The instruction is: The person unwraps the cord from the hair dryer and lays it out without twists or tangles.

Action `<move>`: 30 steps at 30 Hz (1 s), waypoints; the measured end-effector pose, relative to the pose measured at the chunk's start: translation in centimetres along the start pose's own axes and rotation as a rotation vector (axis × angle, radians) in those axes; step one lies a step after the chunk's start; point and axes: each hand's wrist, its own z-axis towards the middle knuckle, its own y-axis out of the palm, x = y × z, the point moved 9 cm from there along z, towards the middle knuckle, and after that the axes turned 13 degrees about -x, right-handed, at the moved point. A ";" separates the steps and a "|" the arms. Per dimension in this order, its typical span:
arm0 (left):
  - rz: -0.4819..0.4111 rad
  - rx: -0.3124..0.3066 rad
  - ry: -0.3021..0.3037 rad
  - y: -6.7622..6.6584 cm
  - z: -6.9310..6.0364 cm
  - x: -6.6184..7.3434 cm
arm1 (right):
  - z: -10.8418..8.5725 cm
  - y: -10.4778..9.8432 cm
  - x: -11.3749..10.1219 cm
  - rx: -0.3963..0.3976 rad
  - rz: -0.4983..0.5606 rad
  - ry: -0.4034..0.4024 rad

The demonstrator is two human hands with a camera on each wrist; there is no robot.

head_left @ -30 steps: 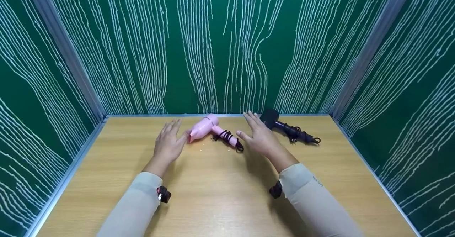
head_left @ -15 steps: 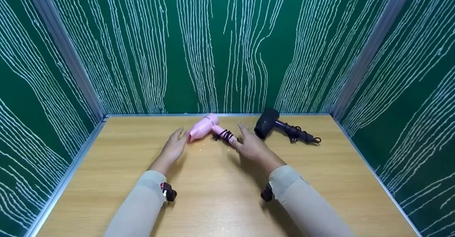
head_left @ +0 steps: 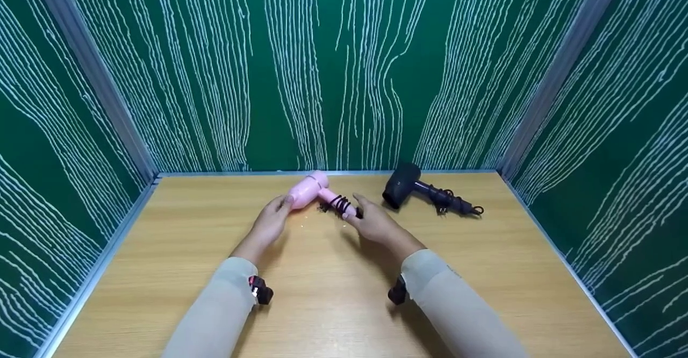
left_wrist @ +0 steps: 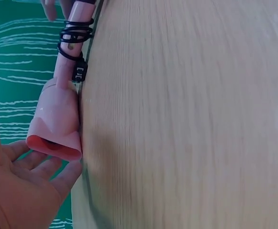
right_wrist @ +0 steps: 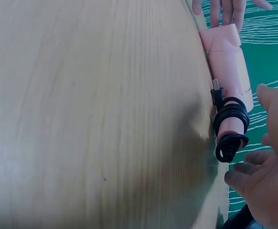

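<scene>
A pink hair dryer [head_left: 305, 191] with a black cord wound round its handle lies near the back edge of the table. My left hand [head_left: 270, 222] is at its nozzle end; in the left wrist view the relaxed fingers [left_wrist: 47, 167] spread beside and behind the red-lined nozzle [left_wrist: 55, 145], not wrapped round it. At the handle end is my right hand [head_left: 376, 222]. The right wrist view has its thumb and fingers [right_wrist: 241, 177] apart, close to the cord-wrapped handle [right_wrist: 232, 126] without gripping it. Whether fingertips touch the dryer is hard to tell.
A black hair dryer [head_left: 403, 186], its cord round the handle, lies right of my right hand. Green walls [head_left: 365, 78] with white wavy lines and grey corner posts [head_left: 559, 73] enclose the wooden table [head_left: 333, 293] at the back and sides.
My right hand has moved left and down from beside the black hair dryer to the pink dryer's handle. My left hand has shifted slightly right, to the nozzle. Both dryers stay put.
</scene>
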 end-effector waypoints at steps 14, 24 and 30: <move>0.003 0.027 -0.019 -0.4 -0.4 0.2 | 0.0 0.3 -0.4 0.013 -0.008 -0.025; -0.005 0.031 -0.023 -0.3 -0.6 0.6 | 0.3 0.1 -0.6 0.031 -0.100 -0.010; -0.022 0.001 -0.060 0.4 -0.7 0.2 | 0.4 0.3 -0.1 -0.005 -0.088 0.039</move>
